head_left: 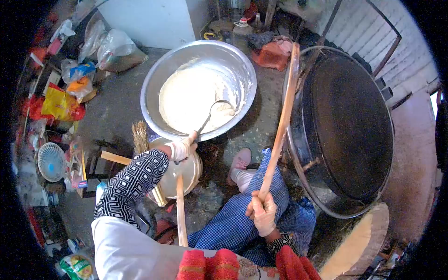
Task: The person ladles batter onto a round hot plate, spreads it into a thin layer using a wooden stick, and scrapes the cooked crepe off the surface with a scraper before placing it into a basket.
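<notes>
My left hand (182,148), in a thin glove, is closed round the handle of a metal ladle (203,125). The ladle's bowl holds pale batter and sits in the wide metal basin (249,84), over more of the same batter (189,95). In my gloved right hand (262,215) is the lower end of a long wooden stick (282,126), which slants up and away along the near side of a large round black griddle (357,126). Below my left hand stands a whitish bucket (198,170), with a wooden paddle (181,210) leaning in it.
A straw brush (139,135) stands beside the bucket. Plastic bags (116,49), colourful packets (60,102) and a blue-white basket (51,162) crowd the left. A pale round slab (357,242) lies at lower right. Red cloth (271,55) lies behind the stick.
</notes>
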`<act>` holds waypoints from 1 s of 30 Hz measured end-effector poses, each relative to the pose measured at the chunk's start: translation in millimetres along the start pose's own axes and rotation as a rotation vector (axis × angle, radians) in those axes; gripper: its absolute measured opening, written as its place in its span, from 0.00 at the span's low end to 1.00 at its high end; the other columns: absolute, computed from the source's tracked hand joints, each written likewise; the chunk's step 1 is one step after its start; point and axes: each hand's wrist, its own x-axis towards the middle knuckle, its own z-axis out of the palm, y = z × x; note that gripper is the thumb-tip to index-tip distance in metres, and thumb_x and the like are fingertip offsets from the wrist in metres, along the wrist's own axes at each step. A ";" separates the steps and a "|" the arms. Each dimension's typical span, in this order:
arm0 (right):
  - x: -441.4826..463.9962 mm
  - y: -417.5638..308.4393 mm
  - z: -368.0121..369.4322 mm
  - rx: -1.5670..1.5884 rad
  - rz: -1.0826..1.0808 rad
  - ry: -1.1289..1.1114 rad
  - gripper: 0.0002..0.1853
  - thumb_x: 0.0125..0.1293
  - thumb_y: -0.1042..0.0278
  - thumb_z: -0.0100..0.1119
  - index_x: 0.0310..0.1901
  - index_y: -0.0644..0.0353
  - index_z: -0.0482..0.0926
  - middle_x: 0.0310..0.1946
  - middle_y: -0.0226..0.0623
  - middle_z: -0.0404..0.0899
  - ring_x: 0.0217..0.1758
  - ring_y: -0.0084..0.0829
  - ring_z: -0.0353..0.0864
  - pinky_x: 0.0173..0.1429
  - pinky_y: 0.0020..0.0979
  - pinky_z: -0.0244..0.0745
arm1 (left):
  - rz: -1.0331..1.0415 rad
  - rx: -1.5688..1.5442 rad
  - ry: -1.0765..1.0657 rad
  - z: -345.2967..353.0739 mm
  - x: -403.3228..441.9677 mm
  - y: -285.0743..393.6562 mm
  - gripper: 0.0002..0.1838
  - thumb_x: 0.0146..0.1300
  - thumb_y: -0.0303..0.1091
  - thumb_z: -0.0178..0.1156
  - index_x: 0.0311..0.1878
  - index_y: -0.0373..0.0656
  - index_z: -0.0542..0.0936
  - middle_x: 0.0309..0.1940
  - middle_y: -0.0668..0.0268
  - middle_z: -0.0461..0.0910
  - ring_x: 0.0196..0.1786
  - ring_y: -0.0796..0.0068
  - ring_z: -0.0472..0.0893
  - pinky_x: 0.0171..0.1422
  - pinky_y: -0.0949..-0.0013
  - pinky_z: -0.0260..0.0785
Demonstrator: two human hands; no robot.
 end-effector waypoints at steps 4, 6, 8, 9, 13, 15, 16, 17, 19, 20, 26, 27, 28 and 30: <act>-1.5 2.7 2.9 -0.002 -0.007 -0.041 0.05 0.72 0.73 0.51 0.46 0.56 0.73 0.17 0.27 0.74 0.16 0.18 0.70 0.18 0.20 0.60 | 0.246 -0.471 -0.019 22.0 4.3 19.4 0.30 0.71 0.41 0.52 0.72 0.44 0.58 0.22 0.70 0.71 0.19 0.80 0.72 0.18 0.74 0.64; -1.9 7.9 1.0 -0.012 -0.045 -0.108 0.07 0.71 0.73 0.52 0.48 0.56 0.74 0.20 0.28 0.75 0.18 0.18 0.72 0.21 0.21 0.66 | 0.304 -1.021 -0.007 55.0 34.8 27.8 0.22 0.72 0.38 0.53 0.65 0.44 0.63 0.19 0.74 0.67 0.16 0.82 0.68 0.16 0.76 0.61; -4.3 8.5 4.9 -0.053 -0.118 -0.125 0.08 0.70 0.75 0.53 0.50 0.58 0.74 0.23 0.29 0.77 0.21 0.20 0.75 0.25 0.23 0.72 | 0.506 -1.422 -0.171 68.3 18.8 61.8 0.11 0.72 0.35 0.53 0.55 0.49 0.68 0.18 0.76 0.65 0.14 0.84 0.64 0.15 0.77 0.57; -5.5 13.2 7.0 -0.131 -0.186 -0.086 0.09 0.69 0.76 0.54 0.50 0.59 0.74 0.25 0.30 0.77 0.23 0.22 0.76 0.28 0.25 0.76 | 0.560 -1.605 -0.237 80.7 21.8 69.3 0.02 0.73 0.33 0.52 0.44 0.52 0.69 0.15 0.77 0.61 0.12 0.85 0.61 0.13 0.78 0.54; 8.3 35.4 -1.5 0.285 -0.023 -0.249 0.19 0.69 0.76 0.58 0.60 0.59 0.72 0.33 0.25 0.75 0.32 0.18 0.76 0.31 0.21 0.77 | 0.430 -2.156 -0.765 113.5 3.0 62.5 0.17 0.76 0.45 0.47 0.28 0.51 0.65 0.14 0.78 0.57 0.12 0.87 0.57 0.12 0.79 0.51; 13.2 52.5 -1.7 0.300 -0.061 -0.239 0.16 0.72 0.69 0.55 0.60 0.56 0.74 0.27 0.22 0.74 0.21 0.12 0.70 0.20 0.16 0.64 | 0.217 -2.102 -0.668 111.0 -25.5 38.2 0.20 0.75 0.49 0.48 0.27 0.50 0.65 0.13 0.80 0.57 0.12 0.88 0.56 0.12 0.80 0.51; 3.8 38.0 -8.3 0.298 -0.050 -0.222 0.15 0.73 0.67 0.54 0.59 0.55 0.75 0.27 0.23 0.74 0.21 0.13 0.70 0.19 0.16 0.62 | 0.241 -1.970 -0.635 112.1 -33.5 21.4 0.21 0.75 0.50 0.49 0.27 0.49 0.67 0.12 0.81 0.58 0.11 0.88 0.56 0.12 0.81 0.50; -5.8 24.7 -16.1 0.300 -0.013 -0.222 0.15 0.73 0.64 0.53 0.58 0.54 0.76 0.26 0.23 0.74 0.21 0.13 0.69 0.18 0.16 0.61 | 0.218 -2.004 -0.717 110.9 -40.2 -0.7 0.19 0.74 0.49 0.51 0.29 0.48 0.69 0.13 0.81 0.59 0.11 0.90 0.56 0.11 0.82 0.51; -37.8 -8.4 -46.2 0.318 -0.045 -0.154 0.13 0.75 0.63 0.51 0.55 0.55 0.78 0.27 0.24 0.75 0.23 0.13 0.71 0.20 0.16 0.63 | 0.167 -1.935 -0.370 97.5 -63.8 -23.5 0.18 0.73 0.48 0.53 0.30 0.47 0.70 0.14 0.81 0.61 0.11 0.90 0.55 0.12 0.83 0.54; -48.8 -7.5 -69.6 0.070 -0.179 -0.082 0.12 0.75 0.62 0.50 0.50 0.59 0.79 0.26 0.25 0.74 0.24 0.14 0.71 0.23 0.17 0.66 | 0.040 -1.963 -0.515 84.0 -70.3 -42.5 0.17 0.72 0.46 0.55 0.31 0.46 0.71 0.16 0.80 0.63 0.12 0.91 0.58 0.12 0.83 0.56; -141.8 -4.9 -215.2 0.374 -0.354 0.548 0.15 0.70 0.50 0.53 0.31 0.51 0.74 0.16 0.24 0.70 0.14 0.21 0.66 0.16 0.25 0.59 | 0.167 -1.856 -0.182 50.3 -98.4 -104.3 0.08 0.71 0.35 0.55 0.35 0.46 0.71 0.23 0.74 0.67 0.20 0.86 0.67 0.20 0.82 0.66; -164.6 -18.1 -232.6 0.341 -0.427 0.514 0.17 0.71 0.48 0.52 0.33 0.53 0.74 0.15 0.25 0.69 0.13 0.20 0.65 0.15 0.25 0.58 | 0.179 -1.937 -0.227 46.4 -102.2 -107.2 0.08 0.71 0.34 0.55 0.34 0.46 0.71 0.24 0.74 0.67 0.21 0.86 0.67 0.21 0.80 0.67; -179.4 -18.3 -247.4 0.391 -0.432 0.566 0.18 0.71 0.47 0.52 0.37 0.55 0.73 0.13 0.25 0.68 0.12 0.20 0.64 0.15 0.25 0.59 | 0.230 -1.924 -0.215 42.1 -106.5 -112.7 0.09 0.71 0.34 0.55 0.34 0.45 0.71 0.23 0.74 0.66 0.20 0.85 0.67 0.22 0.80 0.68; -197.5 -7.4 -262.5 0.410 -0.416 0.607 0.15 0.72 0.51 0.52 0.40 0.55 0.72 0.14 0.25 0.68 0.12 0.20 0.66 0.16 0.25 0.60 | 0.306 -1.964 -0.208 37.6 -129.9 -90.5 0.09 0.71 0.35 0.56 0.34 0.43 0.71 0.23 0.73 0.66 0.21 0.84 0.67 0.21 0.80 0.68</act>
